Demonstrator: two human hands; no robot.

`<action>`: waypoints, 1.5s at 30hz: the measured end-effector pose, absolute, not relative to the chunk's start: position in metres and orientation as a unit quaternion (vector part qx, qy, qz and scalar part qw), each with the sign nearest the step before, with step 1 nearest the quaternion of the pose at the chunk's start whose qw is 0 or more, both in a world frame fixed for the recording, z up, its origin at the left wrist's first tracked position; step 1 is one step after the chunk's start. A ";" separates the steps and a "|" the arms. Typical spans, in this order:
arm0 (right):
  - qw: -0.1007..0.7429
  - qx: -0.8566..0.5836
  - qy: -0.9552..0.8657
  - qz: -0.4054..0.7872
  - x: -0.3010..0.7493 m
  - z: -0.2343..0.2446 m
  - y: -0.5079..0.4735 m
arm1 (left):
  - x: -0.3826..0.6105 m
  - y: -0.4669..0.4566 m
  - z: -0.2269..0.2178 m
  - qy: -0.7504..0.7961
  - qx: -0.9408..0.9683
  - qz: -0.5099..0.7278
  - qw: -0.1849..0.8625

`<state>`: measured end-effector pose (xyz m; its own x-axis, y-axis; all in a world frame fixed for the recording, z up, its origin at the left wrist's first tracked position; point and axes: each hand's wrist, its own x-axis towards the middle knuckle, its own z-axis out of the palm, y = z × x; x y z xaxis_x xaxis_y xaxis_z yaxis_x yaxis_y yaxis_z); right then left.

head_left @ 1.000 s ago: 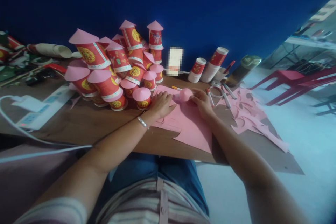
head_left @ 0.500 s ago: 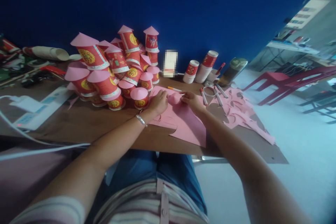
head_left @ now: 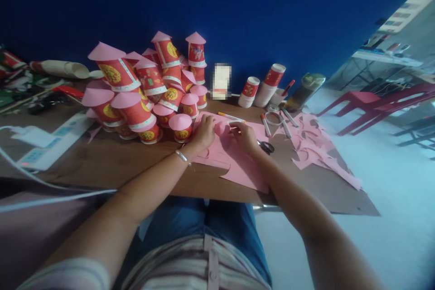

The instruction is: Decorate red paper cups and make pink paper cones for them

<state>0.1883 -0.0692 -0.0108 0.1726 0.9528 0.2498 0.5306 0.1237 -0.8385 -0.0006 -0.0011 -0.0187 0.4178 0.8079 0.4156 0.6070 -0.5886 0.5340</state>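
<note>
My left hand (head_left: pixel 205 131) is closed on the left edge of a small pink paper cone (head_left: pixel 221 128). Close to the cone's right side is my right hand (head_left: pixel 245 137), its fingers pinched together. A small whitish strip, perhaps tape, shows at those fingertips, though it is too small to name surely. Beneath both hands lies a pink paper sheet (head_left: pixel 248 175) with a curved cut edge. Black-handled scissors (head_left: pixel 267 147) rest beside my right wrist. An orange and white marker (head_left: pixel 231 117) lies just beyond the cone.
Red paper-cup lanterns (head_left: pixel 149 77) with pink cone tops are stacked at left. A white power strip (head_left: pixel 56 140) lies nearer. Stacked cups (head_left: pixel 270 85), a tape roll (head_left: pixel 273 118), a bottle (head_left: pixel 306 90) and pink paper scraps (head_left: pixel 312 141) are at right.
My right hand has turned and drawn slightly away from the cone's edge, with the whitish bit at its fingertips. The scissors beside my wrist have come into view. My left hand stays on the cone.
</note>
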 end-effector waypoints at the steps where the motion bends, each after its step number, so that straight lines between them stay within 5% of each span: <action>1: 0.444 -0.626 -0.604 0.216 0.190 -0.009 -0.071 | -0.001 -0.001 -0.019 0.427 0.829 0.329 0.152; 19: 0.374 -0.603 -0.692 0.136 0.190 -0.009 -0.072 | 0.003 -0.023 0.004 0.438 0.855 0.247 0.128; 30: 0.153 -0.560 -0.813 -0.033 0.216 0.005 -0.067 | 0.002 -0.021 0.004 0.446 0.857 0.232 0.115; 45: 0.068 -0.662 -0.742 -0.078 0.225 0.016 -0.067 | -0.001 -0.019 0.006 0.445 0.869 0.204 0.076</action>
